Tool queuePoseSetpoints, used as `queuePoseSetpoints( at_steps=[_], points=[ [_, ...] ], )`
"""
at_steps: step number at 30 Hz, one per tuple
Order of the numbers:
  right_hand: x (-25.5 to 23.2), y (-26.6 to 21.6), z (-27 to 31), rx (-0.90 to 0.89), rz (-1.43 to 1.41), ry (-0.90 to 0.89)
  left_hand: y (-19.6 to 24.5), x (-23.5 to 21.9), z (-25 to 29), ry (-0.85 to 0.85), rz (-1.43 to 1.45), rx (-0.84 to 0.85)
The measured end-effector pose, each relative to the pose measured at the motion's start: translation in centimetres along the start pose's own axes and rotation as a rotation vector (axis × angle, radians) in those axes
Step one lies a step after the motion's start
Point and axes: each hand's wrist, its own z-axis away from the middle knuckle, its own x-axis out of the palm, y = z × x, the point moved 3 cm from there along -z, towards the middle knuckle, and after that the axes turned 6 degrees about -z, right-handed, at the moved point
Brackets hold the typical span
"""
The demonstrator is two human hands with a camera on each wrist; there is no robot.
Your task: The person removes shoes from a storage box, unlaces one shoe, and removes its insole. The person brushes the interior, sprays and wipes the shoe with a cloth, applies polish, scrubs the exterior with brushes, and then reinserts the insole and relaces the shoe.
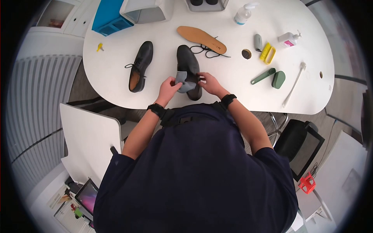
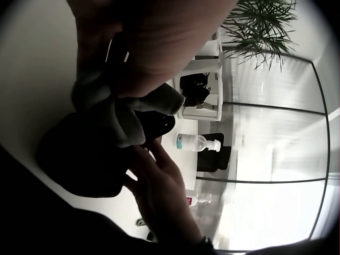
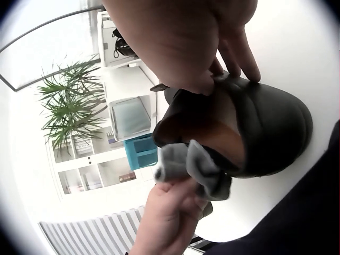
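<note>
A black leather shoe (image 1: 187, 58) lies on the white table in front of the body, toe away, its laces out. My left hand (image 1: 168, 90) pinches a grey cloth (image 1: 185, 86) that hangs over the left edge of the shoe's opening. On the opposite side my right hand (image 1: 211, 84) grips the shoe's collar, thumb at the opening and fingers along the outer leather, as the right wrist view shows. That view also looks into the brown lining (image 3: 212, 133). To the left, a second black shoe (image 1: 142, 64) stands with its lace in.
Beyond the shoe lie a tan insole (image 1: 200, 38) and a loose black lace (image 1: 211, 51). Rightward are a yellow brush (image 1: 267, 53), a green brush (image 1: 263, 76), a green oval piece (image 1: 278, 79), a white long-handled brush (image 1: 295, 83) and pump bottles (image 1: 243, 15). Bins (image 1: 145, 11) stand at the back.
</note>
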Motion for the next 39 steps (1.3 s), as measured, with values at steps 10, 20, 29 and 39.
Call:
queuePoseSetpoints(
  at_steps=[10, 20, 29, 39],
  points=[
    [-3.5, -6.5, 4.6, -0.028, -0.179, -0.220, 7.2, 3.7, 0.2, -0.408, 0.177, 0.092],
    [-7.9, 1.1, 6.5, 0.258, -0.242, 0.139, 8.8, 2.8, -3.5, -0.100, -0.191, 0.490],
    [-17.2, 9.5, 3.7, 0.462, -0.067, 0.408, 4.3, 2.5, -5.2, -0.021, -0.541, 0.532],
    [-25.3, 8.9, -5.8, 0.097, 0.360, 0.614, 5.5, 2.4, -3.8, 0.000, -0.760, 0.483]
  ],
)
